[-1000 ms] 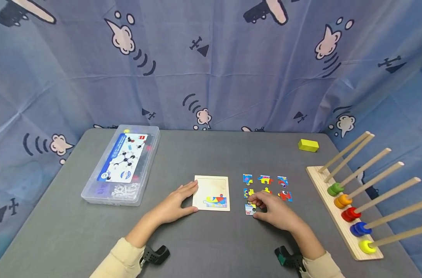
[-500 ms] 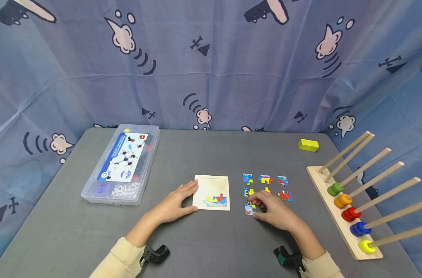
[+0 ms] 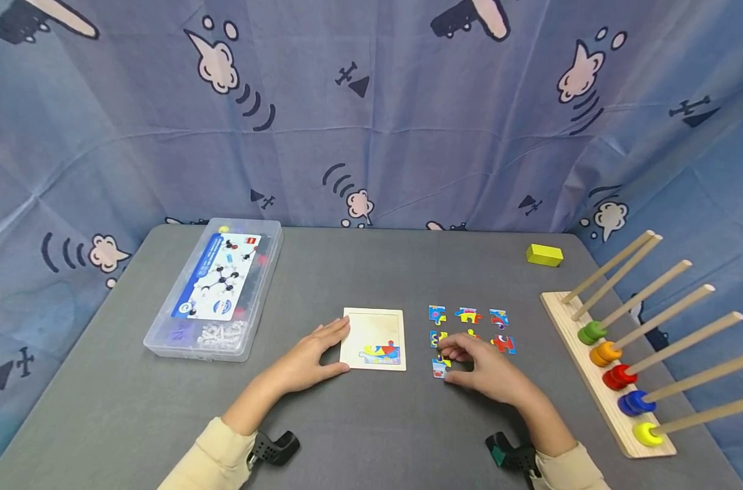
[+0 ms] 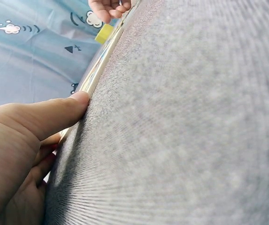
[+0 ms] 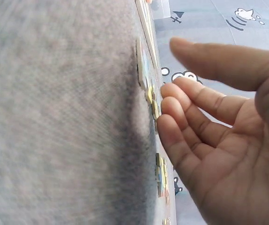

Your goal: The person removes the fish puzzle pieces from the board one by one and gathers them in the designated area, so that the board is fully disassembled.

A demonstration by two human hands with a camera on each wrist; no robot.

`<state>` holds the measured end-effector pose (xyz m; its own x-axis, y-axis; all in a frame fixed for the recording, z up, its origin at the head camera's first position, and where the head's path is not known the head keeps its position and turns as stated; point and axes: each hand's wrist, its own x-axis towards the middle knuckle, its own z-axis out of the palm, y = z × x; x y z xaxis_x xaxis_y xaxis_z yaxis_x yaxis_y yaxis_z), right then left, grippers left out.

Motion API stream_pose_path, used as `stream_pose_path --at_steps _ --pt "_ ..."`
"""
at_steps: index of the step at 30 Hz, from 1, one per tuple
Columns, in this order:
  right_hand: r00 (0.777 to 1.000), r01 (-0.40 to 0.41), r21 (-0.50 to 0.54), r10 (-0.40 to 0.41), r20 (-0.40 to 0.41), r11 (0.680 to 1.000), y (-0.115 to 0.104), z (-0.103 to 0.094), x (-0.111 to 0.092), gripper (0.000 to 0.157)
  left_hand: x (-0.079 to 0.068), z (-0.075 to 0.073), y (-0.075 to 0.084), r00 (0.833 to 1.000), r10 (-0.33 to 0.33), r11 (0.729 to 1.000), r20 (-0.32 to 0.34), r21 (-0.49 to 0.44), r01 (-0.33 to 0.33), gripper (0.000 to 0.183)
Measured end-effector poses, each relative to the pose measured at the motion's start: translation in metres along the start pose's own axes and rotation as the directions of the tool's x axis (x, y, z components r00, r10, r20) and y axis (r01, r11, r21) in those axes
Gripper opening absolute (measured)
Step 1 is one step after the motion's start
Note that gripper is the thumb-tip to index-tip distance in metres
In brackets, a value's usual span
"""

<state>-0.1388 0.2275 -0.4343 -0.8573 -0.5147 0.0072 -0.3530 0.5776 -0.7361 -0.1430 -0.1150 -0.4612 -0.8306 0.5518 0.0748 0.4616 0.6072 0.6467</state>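
Observation:
My left hand [image 3: 310,358] rests at the left edge of a square wooden puzzle tray [image 3: 368,327]. Its thumb touches the tray's edge in the left wrist view. A few joined jigsaw pieces [image 3: 386,354] fill the tray's lower right part. To the right, loose jigsaw pieces [image 3: 468,315] lie in rows on the grey table. My right hand [image 3: 488,371] is low over these rows, fingers loosely bent and covering some pieces. A pale blue jigsaw piece [image 3: 439,369] shows beside its thumb. In the right wrist view, thumb and fingers are apart with nothing between them.
A clear plastic box [image 3: 261,299] with a molecule label stands at the left. At the right is a wooden peg stacker [image 3: 601,381] with coloured rings and slanting pegs. A yellow block [image 3: 544,255] lies at the back right, before a patterned blue curtain [image 3: 408,136].

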Motion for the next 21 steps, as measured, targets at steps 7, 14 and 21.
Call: stream_pose_path --at_steps 7,14,21 --pt "0.998 0.048 0.036 -0.047 -0.028 0.998 -0.005 0.002 0.000 0.044 0.000 -0.001 0.002 1.000 -0.007 1.000 0.004 0.005 0.007 0.070" --pt "0.999 0.049 0.092 -0.051 0.016 0.995 -0.012 0.010 0.005 0.049 0.000 0.000 0.001 1.000 -0.012 1.000 0.010 0.007 0.012 0.070" --pt "0.996 0.055 0.087 -0.061 0.062 0.995 -0.027 0.020 0.015 0.050 0.001 0.001 -0.001 1.000 0.000 1.000 0.001 0.008 0.000 0.071"
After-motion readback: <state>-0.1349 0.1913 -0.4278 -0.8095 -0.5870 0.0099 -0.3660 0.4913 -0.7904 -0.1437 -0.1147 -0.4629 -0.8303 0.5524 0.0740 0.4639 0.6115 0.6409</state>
